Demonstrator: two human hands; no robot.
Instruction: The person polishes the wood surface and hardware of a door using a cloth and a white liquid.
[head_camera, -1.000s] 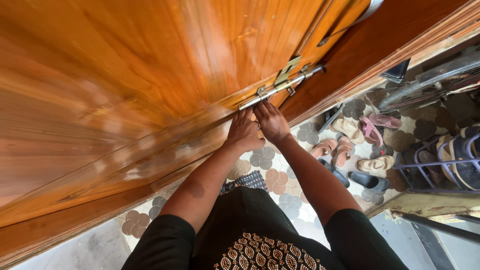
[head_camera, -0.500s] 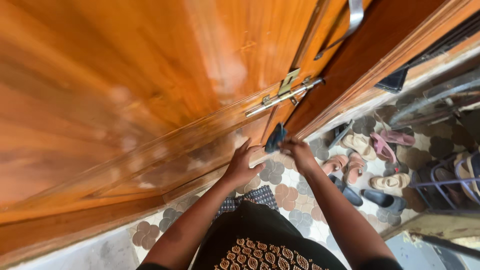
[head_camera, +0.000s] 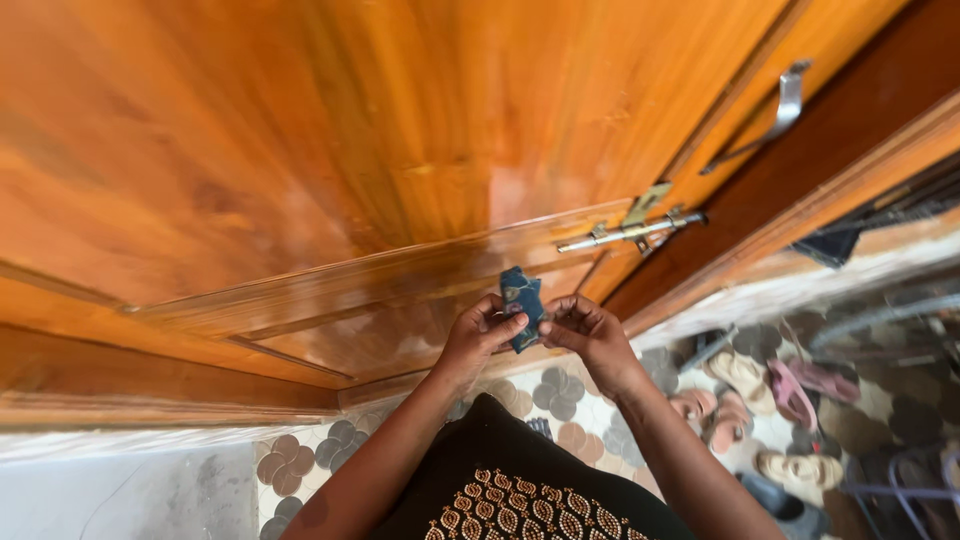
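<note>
Both hands pinch a small blue cloth at frame centre
Left hand (head_camera: 478, 332) and right hand (head_camera: 583, 332) grip the blue cloth (head_camera: 522, 295) before the wooden door (head_camera: 300, 150), below-left of its metal bolt (head_camera: 625, 232)

A small flat blue packet (head_camera: 522, 303) with a lighter pattern is held upright between the left hand (head_camera: 478, 335) and right hand (head_camera: 588, 335), before a wooden door (head_camera: 300, 150).
</note>
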